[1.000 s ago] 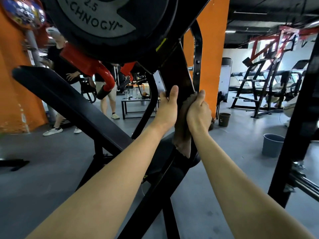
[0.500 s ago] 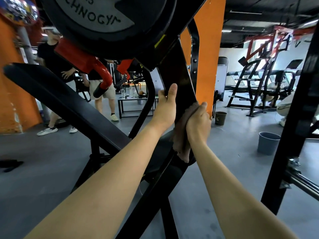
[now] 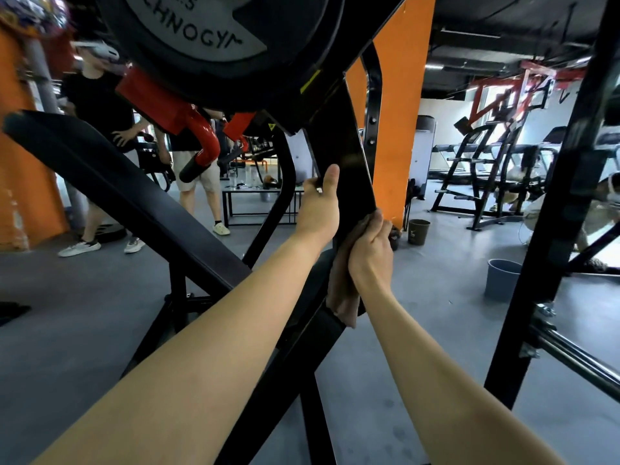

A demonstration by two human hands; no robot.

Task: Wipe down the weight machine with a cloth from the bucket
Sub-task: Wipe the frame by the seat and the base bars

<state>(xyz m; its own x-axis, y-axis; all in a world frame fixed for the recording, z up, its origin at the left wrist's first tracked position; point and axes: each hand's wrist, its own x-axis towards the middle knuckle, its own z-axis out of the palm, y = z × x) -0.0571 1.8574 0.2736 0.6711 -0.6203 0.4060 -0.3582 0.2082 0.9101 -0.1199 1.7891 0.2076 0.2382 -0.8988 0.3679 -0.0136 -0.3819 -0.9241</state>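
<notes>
A black weight machine fills the middle of the view, with a sloping flat black upright [image 3: 345,156] under a large weight plate [image 3: 208,38]. My left hand [image 3: 320,204] grips the left edge of that upright, thumb lying up along it. My right hand [image 3: 370,250] holds a brown cloth [image 3: 340,290] pressed against the upright's right edge, lower down than the left hand. The cloth's tail hangs below my wrist. A blue-grey bucket [image 3: 503,280] stands on the floor to the right.
A black post [image 3: 567,209] and a steel bar [image 3: 577,357] stand close on my right. A padded black arm [image 3: 117,189] slopes across the left. Two people [image 3: 100,105] stand behind it. A small brown bin [image 3: 418,231] sits by the orange pillar [image 3: 396,129].
My right hand has slid the cloth down the upright's right edge. My left hand keeps its hold on the left edge.
</notes>
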